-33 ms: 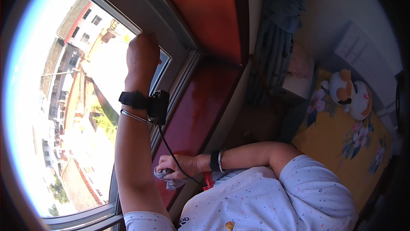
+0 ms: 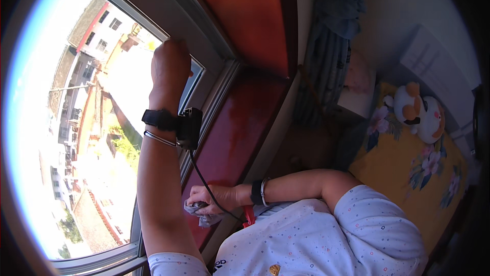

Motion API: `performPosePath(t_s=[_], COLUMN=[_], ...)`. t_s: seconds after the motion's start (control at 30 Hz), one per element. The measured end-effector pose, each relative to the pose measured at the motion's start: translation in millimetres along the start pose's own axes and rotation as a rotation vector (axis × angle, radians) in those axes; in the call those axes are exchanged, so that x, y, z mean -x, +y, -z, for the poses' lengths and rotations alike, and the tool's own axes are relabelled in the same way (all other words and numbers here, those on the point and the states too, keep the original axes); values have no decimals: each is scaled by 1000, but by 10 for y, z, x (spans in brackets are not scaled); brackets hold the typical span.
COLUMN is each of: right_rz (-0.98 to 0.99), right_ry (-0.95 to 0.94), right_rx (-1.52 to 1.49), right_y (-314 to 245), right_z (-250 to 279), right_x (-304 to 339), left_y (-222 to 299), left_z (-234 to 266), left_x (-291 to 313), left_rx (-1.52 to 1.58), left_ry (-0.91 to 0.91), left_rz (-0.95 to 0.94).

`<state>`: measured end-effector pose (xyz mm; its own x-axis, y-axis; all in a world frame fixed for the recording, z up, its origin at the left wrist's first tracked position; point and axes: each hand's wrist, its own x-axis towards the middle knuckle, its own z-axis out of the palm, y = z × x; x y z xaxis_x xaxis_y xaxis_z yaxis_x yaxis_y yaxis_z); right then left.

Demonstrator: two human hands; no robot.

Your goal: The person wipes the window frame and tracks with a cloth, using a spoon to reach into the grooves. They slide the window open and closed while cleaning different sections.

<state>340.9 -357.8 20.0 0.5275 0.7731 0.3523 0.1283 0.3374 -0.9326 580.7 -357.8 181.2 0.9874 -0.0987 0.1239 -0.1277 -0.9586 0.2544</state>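
My left hand (image 2: 171, 67) is raised to the lower corner of the window pane (image 2: 127, 84), beside the frame. It looks closed like a fist, its back toward me; the fingertips and anything inside them are hidden. A black strap with a small black device (image 2: 190, 128) sits on that wrist, next to a thin bracelet. Lower down, my right hand (image 2: 217, 197) grips a crumpled grey cloth (image 2: 196, 207) above the dark red windowsill (image 2: 219, 148). Its wrist bears a black band and a silver bracelet. A black cable (image 2: 204, 181) hangs from the left wrist device across my right hand.
The window frame (image 2: 214, 36) runs along the sill. Further right hangs a tied blue-grey curtain (image 2: 334, 26). Beyond it, a plush toy (image 2: 421, 113) lies on a yellow flowered bed cover (image 2: 393, 174). Bright buildings show outside the glass.
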Motion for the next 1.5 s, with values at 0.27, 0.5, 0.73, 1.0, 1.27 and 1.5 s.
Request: performPosePath(t_s=[0.27,0.5,0.73,1.0,1.27,1.5], right_rz=[41,-7,-17,23,31,-48], right_ry=[41,-1,29,-20,47,61], right_rx=[-19,-34,-86,2,9,23], right_y=[0,12,-50,96,112,-38], right_z=[-35,-14,-33,-92,22,41], right_x=[9,24,30,-2,63,-5], left_y=[-56,151,-81,-346,-590,-1568], left_z=[-56,-47,-171,-39,246,3], left_x=[-68,-37,-155,608,2725,4079], left_rx=[-82,-54,-215,-88,496,85], left_ry=[21,6,93,179,50,513], left_rz=[-48,42,-164,-317,-135,357])
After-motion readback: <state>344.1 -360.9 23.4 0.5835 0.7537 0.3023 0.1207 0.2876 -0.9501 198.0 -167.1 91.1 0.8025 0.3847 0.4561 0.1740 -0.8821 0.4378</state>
